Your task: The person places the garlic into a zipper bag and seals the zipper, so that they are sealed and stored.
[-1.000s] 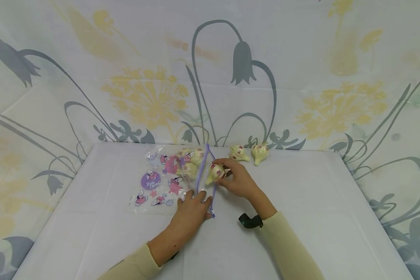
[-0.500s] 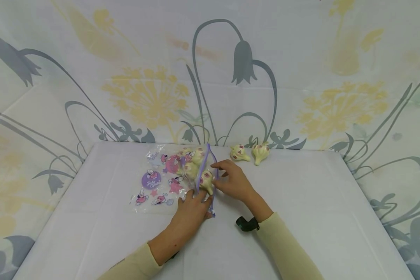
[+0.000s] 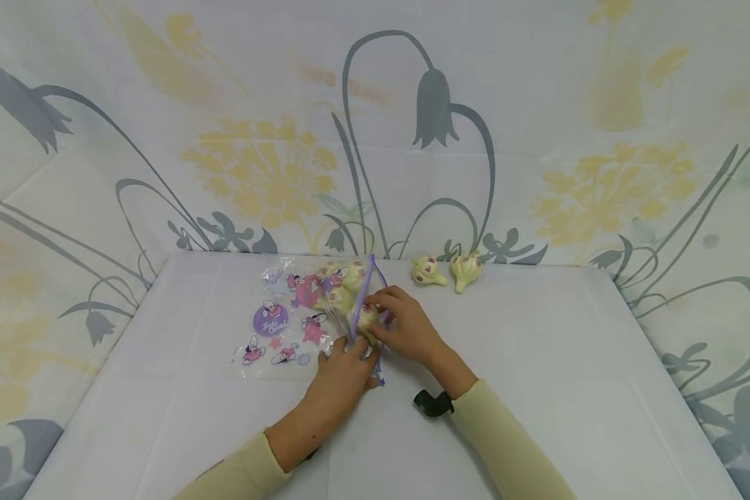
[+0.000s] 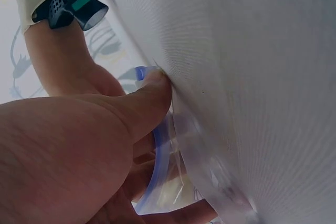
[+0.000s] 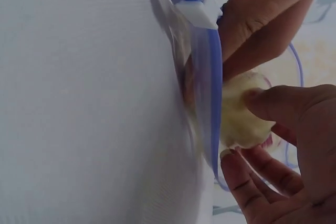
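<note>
Right hand (image 3: pixel 405 332)'s got a pale-yellow, purple-marked garlic bulb (image 5: pixel 239 116) pinched between thumb and fingers, right in the mouth of the clear, purple-zipped plastic bag (image 3: pixel 271 318) the left hand (image 3: pixel 340 382) grips.

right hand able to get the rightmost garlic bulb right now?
Probably yes: nothing shows between right hand and rightmost garlic bulb, though the hand holds another bulb at the bag's mouth.
</note>
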`<state>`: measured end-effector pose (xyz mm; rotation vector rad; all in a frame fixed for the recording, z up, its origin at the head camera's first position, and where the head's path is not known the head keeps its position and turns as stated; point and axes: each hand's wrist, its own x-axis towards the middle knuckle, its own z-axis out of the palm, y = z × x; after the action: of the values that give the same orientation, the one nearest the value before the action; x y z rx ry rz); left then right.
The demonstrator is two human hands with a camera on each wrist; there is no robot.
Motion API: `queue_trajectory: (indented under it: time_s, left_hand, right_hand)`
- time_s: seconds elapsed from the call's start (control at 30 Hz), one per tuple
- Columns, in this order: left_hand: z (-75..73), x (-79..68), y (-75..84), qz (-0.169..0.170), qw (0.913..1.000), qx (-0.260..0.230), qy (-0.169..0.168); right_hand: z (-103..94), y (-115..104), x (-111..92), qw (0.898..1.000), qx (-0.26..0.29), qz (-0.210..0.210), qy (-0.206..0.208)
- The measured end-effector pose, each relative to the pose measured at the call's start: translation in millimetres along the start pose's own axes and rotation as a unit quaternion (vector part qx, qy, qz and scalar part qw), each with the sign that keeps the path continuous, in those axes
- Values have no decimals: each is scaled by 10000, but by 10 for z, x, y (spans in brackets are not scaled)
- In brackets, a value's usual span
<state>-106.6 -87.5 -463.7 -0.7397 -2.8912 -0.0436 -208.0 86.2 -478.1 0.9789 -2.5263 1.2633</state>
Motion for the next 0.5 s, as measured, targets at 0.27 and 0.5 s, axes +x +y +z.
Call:
queue_trajectory:
  time_s: [0.27, 0.5]
  left_hand:
    - [11, 0, 2, -6, 10000, 66, 74]
    - [10, 7, 15, 49, 9997, 225, 34]
  right_hand:
    - [120, -34, 60, 9994, 138, 309, 95]
    - [196, -88, 125, 9985, -21, 511, 204]
